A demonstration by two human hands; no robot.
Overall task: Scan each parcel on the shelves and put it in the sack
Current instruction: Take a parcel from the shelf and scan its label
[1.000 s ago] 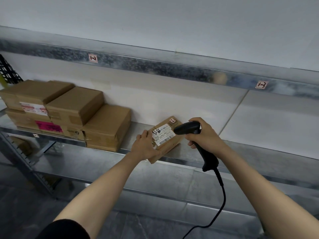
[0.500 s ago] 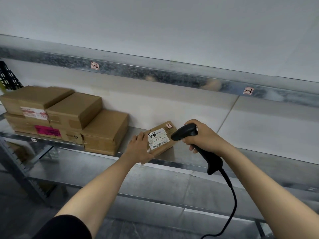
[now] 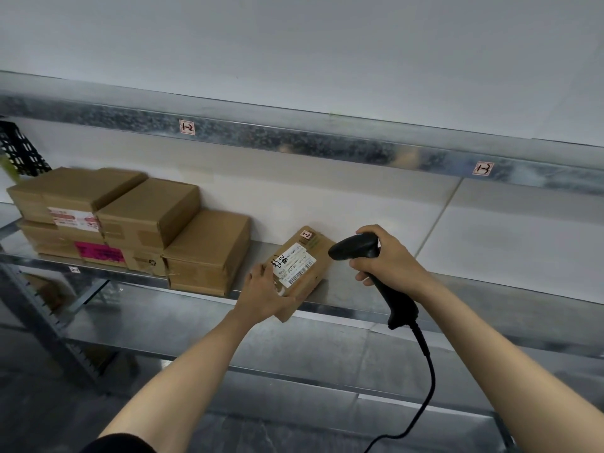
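Note:
A small brown parcel (image 3: 307, 263) with a white barcode label lies tilted at the front edge of the metal shelf (image 3: 359, 289). My left hand (image 3: 263, 294) grips its near left corner. My right hand (image 3: 389, 261) holds a black corded barcode scanner (image 3: 356, 248) just right of the parcel, its head aimed at the label. Several more brown parcels (image 3: 143, 223) are stacked on the same shelf to the left. No sack is in view.
An upper shelf beam (image 3: 294, 138) with tags "1-2" and "1-3" runs above. A lower shelf level (image 3: 228, 328) lies below. The scanner cable (image 3: 425, 387) hangs down. A black crate (image 3: 16, 152) shows at far left.
The view has shifted a little. The parcel has been drawn slightly toward the shelf's front edge and lies flatter; the scanner stays pointed at its label.

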